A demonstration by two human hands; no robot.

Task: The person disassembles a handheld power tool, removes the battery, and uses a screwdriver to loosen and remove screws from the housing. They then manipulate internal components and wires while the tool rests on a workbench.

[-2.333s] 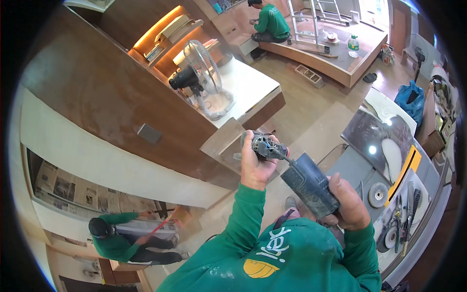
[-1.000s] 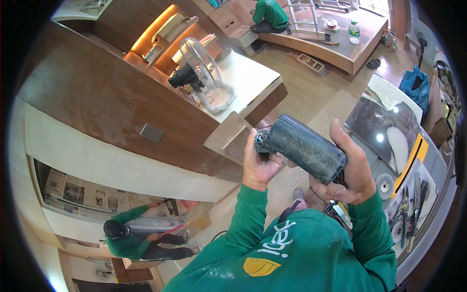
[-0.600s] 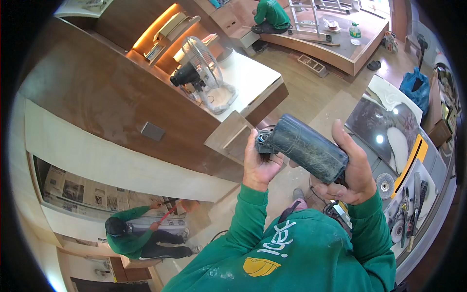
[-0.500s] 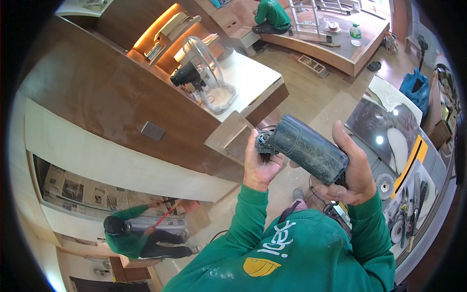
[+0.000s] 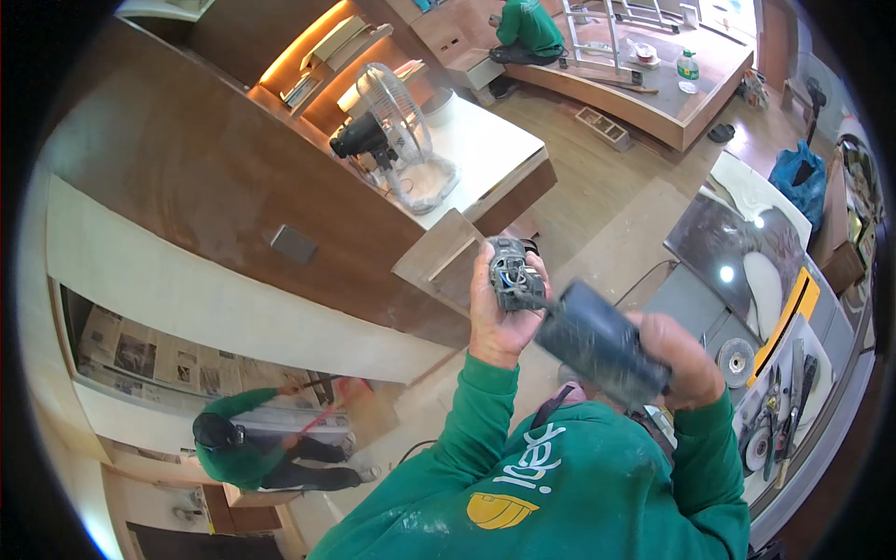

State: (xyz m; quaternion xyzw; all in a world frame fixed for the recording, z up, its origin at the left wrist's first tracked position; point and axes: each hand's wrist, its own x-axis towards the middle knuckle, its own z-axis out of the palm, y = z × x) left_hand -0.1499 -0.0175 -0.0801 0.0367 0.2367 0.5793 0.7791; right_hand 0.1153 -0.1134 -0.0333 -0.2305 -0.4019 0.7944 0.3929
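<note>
My left hand (image 5: 497, 327) grips a dusty dark power tool part (image 5: 510, 271) with loose wires and inner parts bare at its end. My right hand (image 5: 686, 359), smeared by motion, is closed around the far end of a dark, dust-covered cylindrical housing (image 5: 597, 345). The near end of the housing hangs just right of and below the wired part, and a short dark lead seems to run between the two. Both are held up in front of my green sweatshirt (image 5: 597, 476). Some of my right fingers are hidden behind the housing.
To my right, a work surface (image 5: 709, 322) bears an abrasive disc (image 5: 735, 362), a yellow straightedge (image 5: 787, 327) and hand tools (image 5: 777, 411). A fan (image 5: 392, 131) stands on a white counter (image 5: 490, 140). One co-worker (image 5: 238, 448) is at lower left, another (image 5: 530, 33) sits by a platform.
The housing has come apart from the wired part and shifted down and right with my right hand. My left hand has turned the wired part, showing more of its inside.
</note>
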